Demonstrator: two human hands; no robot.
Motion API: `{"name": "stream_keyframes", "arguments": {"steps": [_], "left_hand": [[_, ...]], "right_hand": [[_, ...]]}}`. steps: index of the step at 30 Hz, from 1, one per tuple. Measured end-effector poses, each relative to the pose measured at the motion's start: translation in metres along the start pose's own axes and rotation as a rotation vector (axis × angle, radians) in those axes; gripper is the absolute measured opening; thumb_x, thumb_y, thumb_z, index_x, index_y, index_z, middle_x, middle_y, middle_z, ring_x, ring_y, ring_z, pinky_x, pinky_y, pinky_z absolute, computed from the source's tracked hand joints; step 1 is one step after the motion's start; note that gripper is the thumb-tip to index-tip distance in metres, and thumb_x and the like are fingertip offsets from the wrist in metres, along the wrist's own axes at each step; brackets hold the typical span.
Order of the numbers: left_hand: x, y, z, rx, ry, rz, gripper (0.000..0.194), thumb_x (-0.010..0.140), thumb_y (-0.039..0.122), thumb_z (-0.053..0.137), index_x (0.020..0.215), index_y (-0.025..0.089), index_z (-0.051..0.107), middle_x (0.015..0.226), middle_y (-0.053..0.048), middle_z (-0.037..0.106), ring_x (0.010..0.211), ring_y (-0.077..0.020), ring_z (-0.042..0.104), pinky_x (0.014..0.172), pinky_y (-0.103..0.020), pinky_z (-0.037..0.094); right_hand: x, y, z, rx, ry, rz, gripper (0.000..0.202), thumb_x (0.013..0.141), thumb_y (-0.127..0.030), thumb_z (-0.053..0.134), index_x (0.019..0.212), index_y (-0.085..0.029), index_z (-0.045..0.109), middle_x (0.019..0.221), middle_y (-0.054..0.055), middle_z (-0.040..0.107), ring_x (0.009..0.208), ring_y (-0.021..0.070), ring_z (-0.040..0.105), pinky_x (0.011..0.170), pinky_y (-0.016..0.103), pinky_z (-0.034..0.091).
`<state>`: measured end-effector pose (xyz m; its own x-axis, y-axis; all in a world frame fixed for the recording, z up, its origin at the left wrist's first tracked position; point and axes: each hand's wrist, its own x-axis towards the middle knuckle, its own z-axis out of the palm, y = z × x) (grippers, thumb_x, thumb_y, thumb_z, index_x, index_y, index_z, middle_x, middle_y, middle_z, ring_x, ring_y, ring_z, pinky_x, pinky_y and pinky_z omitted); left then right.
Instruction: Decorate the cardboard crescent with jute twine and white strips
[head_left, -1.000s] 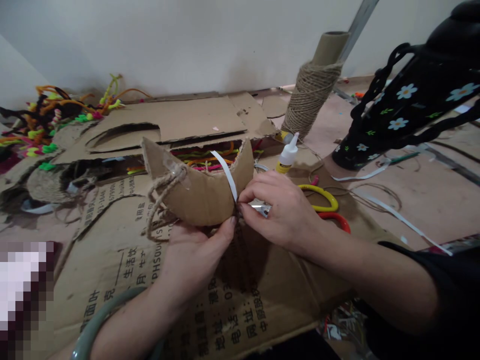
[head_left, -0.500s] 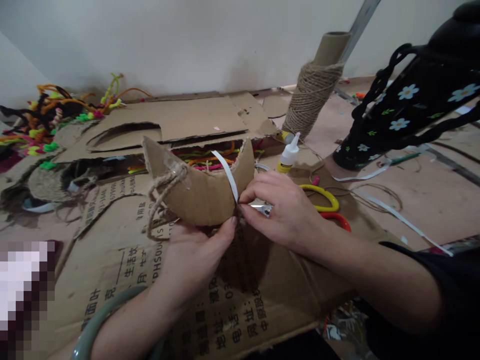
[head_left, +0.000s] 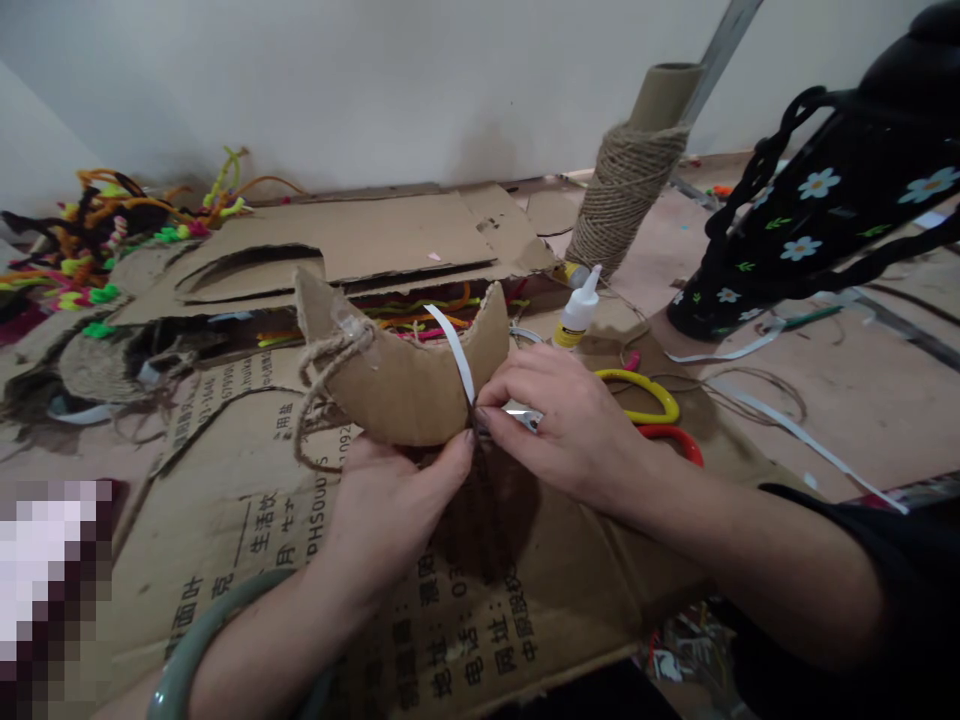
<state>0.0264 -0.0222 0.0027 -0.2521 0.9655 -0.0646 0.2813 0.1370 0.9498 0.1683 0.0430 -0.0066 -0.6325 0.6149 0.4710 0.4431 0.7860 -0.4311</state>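
My left hand (head_left: 405, 485) grips a crescent-shaped cardboard piece (head_left: 397, 395) from below, its thumb along the lower edge. Twine (head_left: 319, 385) is wound and taped at the crescent's left end, with loops hanging down. A white strip (head_left: 454, 345) runs over the crescent's right part, its upper end sticking up free. The fingers of my right hand (head_left: 551, 420) are pinched at the strip's lower end by the crescent's edge. Scissors with yellow and red handles (head_left: 652, 400) lie behind and under my right hand; their blades are mostly hidden.
Printed cardboard (head_left: 300, 540) lies beneath my hands. A small glue bottle (head_left: 577, 310) stands behind my right hand. Farther back are a twine spool (head_left: 630, 190) and a black flowered tumbler (head_left: 787, 210). Colourful pipe cleaners (head_left: 112, 230) are heaped at the left, beside cut cardboard (head_left: 390, 240).
The crescent's left end has tilted slightly and shifted a little to the right. Both hands keep nearly the same place and hold.
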Motion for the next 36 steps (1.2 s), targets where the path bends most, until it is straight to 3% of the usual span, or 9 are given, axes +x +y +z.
{"name": "stream_keyframes", "arguments": {"steps": [6,12,18,23,36], "left_hand": [[0.0029,-0.0028,0.0006,0.147,0.036,0.039,0.008,0.072,0.022,0.063,0.076,0.022,0.07,0.085,0.0,0.075,0.086,-0.02,0.068,0.085,-0.029,0.051],[0.0027,-0.0032,0.0009,0.055,0.007,0.063,0.009,0.072,0.019,0.062,0.075,0.021,0.07,0.084,0.001,0.075,0.085,-0.017,0.068,0.08,-0.024,0.052],[0.0024,-0.0008,0.0009,-0.005,-0.018,-0.012,0.01,0.071,0.017,0.063,0.078,0.018,0.07,0.083,-0.001,0.075,0.081,-0.0185,0.069,0.074,-0.025,0.054],[0.0038,-0.0028,0.0013,-0.103,-0.045,-0.021,0.018,0.072,0.015,0.062,0.088,0.017,0.069,0.087,-0.001,0.075,0.084,-0.0173,0.068,0.073,-0.022,0.054],[0.0012,0.002,0.0008,-0.029,-0.028,-0.034,0.012,0.072,0.017,0.062,0.08,0.018,0.071,0.08,-0.001,0.075,0.079,-0.0182,0.069,0.071,-0.024,0.055]], "right_hand": [[-0.0005,-0.0006,-0.0005,0.009,-0.014,-0.007,0.019,0.085,-0.019,0.05,0.073,-0.013,0.063,0.073,0.006,0.062,0.072,0.0171,0.052,0.069,0.031,0.038],[0.0,-0.0008,-0.0003,0.002,-0.004,0.0,0.018,0.084,-0.018,0.05,0.072,-0.013,0.063,0.071,0.006,0.061,0.071,0.0167,0.051,0.069,0.031,0.038],[-0.0007,-0.0001,-0.0012,0.011,0.004,-0.024,0.017,0.084,-0.017,0.052,0.074,-0.011,0.065,0.072,0.007,0.062,0.071,0.017,0.052,0.069,0.031,0.038],[-0.0003,0.0004,-0.0016,-0.006,-0.001,-0.025,0.016,0.083,-0.018,0.054,0.074,-0.011,0.066,0.072,0.006,0.062,0.071,0.0168,0.052,0.069,0.031,0.038],[-0.0004,0.0009,-0.0017,-0.029,-0.014,-0.031,0.015,0.082,-0.018,0.054,0.073,-0.012,0.065,0.071,0.006,0.062,0.071,0.017,0.053,0.068,0.031,0.038]]}}
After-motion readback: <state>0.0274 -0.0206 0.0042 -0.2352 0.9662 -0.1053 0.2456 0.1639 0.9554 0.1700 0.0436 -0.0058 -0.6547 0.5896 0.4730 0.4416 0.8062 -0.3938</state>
